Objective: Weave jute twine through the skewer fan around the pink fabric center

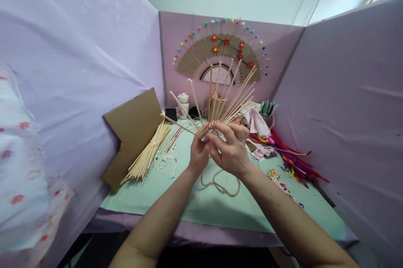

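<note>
Several thin wooden sticks [222, 87] fan outward and upward from between my two hands, above the middle of the table. My left hand [200, 148] is closed around their gathered lower ends. My right hand [231, 146] meets it from the right, its thumb and fingers pinched at the base of the same sticks. A beige cord [217, 184] hangs below the hands and loops over the green tabletop. The fingers hide where the sticks join and how the cord runs there.
On the left lie a bundle of sticks [147, 154] and a bent cardboard sheet [129, 133]. Pipe cleaners [296, 158] and cloth scraps [256, 123] crowd the right. A decorated fan [189, 60] hangs on the back panel, above a white jar [183, 106].
</note>
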The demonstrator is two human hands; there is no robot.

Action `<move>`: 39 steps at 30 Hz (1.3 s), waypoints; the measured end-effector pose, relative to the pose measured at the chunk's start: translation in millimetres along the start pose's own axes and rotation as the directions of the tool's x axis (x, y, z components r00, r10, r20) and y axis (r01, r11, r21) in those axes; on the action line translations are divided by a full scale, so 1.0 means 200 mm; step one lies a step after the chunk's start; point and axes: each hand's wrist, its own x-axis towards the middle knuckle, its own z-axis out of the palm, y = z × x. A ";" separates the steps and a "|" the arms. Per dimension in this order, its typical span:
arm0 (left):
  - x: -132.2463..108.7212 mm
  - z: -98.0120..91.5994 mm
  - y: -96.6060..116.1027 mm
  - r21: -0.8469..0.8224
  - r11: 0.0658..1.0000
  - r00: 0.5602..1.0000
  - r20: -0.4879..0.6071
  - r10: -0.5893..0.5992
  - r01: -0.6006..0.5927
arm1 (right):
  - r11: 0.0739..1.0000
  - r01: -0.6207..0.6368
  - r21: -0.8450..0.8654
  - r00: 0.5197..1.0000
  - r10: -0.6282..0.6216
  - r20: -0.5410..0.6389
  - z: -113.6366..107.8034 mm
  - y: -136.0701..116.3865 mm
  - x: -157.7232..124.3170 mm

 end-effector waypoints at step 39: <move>-0.05 0.03 0.01 -0.213 0.963 0.979 0.148 -0.138 0.168 | 0.997 0.009 0.078 0.996 -0.002 -0.092 0.01 -0.04 -0.10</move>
